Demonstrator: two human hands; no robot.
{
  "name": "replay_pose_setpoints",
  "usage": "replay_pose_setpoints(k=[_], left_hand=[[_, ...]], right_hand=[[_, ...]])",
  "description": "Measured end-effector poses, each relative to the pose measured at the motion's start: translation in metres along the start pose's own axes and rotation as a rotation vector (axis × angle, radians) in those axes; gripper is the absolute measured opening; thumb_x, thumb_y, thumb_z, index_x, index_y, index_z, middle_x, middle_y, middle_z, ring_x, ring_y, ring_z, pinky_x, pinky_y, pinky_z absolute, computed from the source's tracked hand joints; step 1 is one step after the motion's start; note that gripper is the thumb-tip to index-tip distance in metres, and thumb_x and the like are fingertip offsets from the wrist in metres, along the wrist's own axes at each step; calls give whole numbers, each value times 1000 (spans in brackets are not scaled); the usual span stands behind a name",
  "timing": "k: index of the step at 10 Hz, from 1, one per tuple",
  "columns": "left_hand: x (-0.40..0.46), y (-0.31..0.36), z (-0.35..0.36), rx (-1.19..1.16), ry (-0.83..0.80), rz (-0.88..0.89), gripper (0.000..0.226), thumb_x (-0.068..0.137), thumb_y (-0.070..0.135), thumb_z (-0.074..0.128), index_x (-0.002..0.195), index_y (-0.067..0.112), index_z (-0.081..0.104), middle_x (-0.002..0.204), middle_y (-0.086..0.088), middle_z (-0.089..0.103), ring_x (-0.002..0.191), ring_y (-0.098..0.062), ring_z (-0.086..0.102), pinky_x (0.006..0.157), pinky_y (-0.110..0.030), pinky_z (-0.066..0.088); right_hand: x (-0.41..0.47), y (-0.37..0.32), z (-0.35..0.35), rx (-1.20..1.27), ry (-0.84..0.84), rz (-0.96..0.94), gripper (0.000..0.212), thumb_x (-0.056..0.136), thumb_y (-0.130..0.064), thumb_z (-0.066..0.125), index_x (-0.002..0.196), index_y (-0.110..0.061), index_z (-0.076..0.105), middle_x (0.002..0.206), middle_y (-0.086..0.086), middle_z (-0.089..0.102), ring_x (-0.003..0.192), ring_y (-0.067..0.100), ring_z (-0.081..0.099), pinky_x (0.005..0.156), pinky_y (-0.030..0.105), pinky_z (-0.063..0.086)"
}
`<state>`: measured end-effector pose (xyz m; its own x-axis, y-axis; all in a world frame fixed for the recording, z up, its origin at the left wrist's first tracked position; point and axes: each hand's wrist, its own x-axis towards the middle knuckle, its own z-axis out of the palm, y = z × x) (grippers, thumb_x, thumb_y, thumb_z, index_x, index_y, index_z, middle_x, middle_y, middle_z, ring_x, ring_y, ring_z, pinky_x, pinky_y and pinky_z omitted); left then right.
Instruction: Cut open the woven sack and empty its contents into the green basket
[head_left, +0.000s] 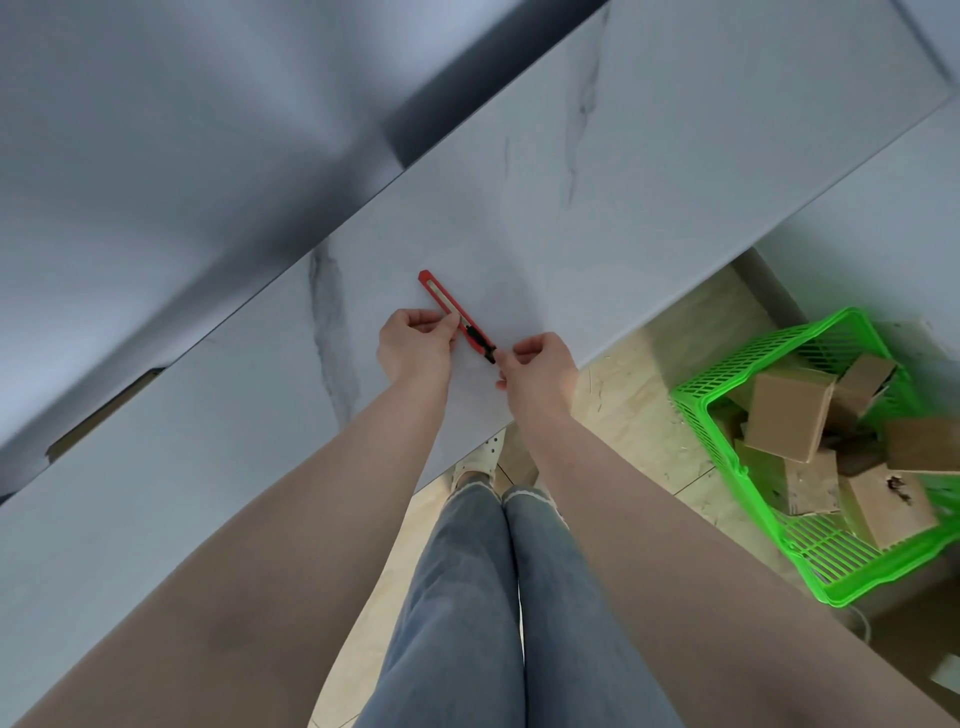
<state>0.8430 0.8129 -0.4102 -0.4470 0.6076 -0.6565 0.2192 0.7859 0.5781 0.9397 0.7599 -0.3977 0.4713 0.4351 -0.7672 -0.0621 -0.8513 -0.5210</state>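
Holding the knife (457, 317) over the counter (597, 171), both hands work it at once. The left hand (415, 340) pinches the red body near its middle; the right hand (537, 364) pinches the black end with curled thumb and forefinger. No exposed blade can be made out. The basket (727, 369) sits on the floor, right of the knife and below the counter edge, already holding brown boxes (789, 415). The sack is not in view, so its state cannot be told. The step in hand appears to be setting or closing the blade (likely closing, given the filled basket). To do it well, keep the left grip firm, move the slider in single steps, and keep fingertips off the blade path.
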Motion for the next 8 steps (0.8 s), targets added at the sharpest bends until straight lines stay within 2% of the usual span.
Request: replay_pose_setpoints(k=[1,2,4,6,7,8], left_hand=[[-3,-2,0,8,-7,-16,15,79,18,77,83,14,63,71,2,67,66,-14,67,73,-29,58],[-8,-6,1,6,-34,-39,13,81,14,76,85,10,64,67,0,67,64,-13,67,76,-33,60],[-9,-12,5,26,-69,-50,15,80,11,75,90,5,66,65,-2,69,71,-20,73,79,-39,60],[-7,-11,3,18,-93,-37,17,82,8,74,94,1,65,68,-4,69,64,-14,70,77,-36,61],[-7,-13,3,4,-100,-40,19,82,8,73,97,0,65,71,-6,70,60,-12,68,75,-34,61],[-6,-12,0,44,-95,-22,14,81,15,74,89,6,66,66,-1,68,64,-15,68,77,-36,61]], right_hand=[[-2,1,-2,9,-3,4,17,88,-18,67,96,-10,54,82,3,64,65,21,67,72,36,55],[-4,3,-2,22,-7,7,17,87,-17,68,95,-10,56,82,4,66,68,22,68,75,37,56],[2,5,3,-47,15,-19,10,86,-19,68,88,-17,58,87,6,73,80,23,71,77,36,56],[5,6,6,-106,29,-36,6,86,-19,67,83,-16,62,84,6,73,75,22,68,70,32,53],[5,7,7,-118,15,-40,6,86,-19,67,87,-14,64,85,6,72,72,19,63,63,28,45],[3,5,6,-110,13,-37,8,86,-21,67,88,-14,64,86,7,72,75,20,64,64,28,46]])
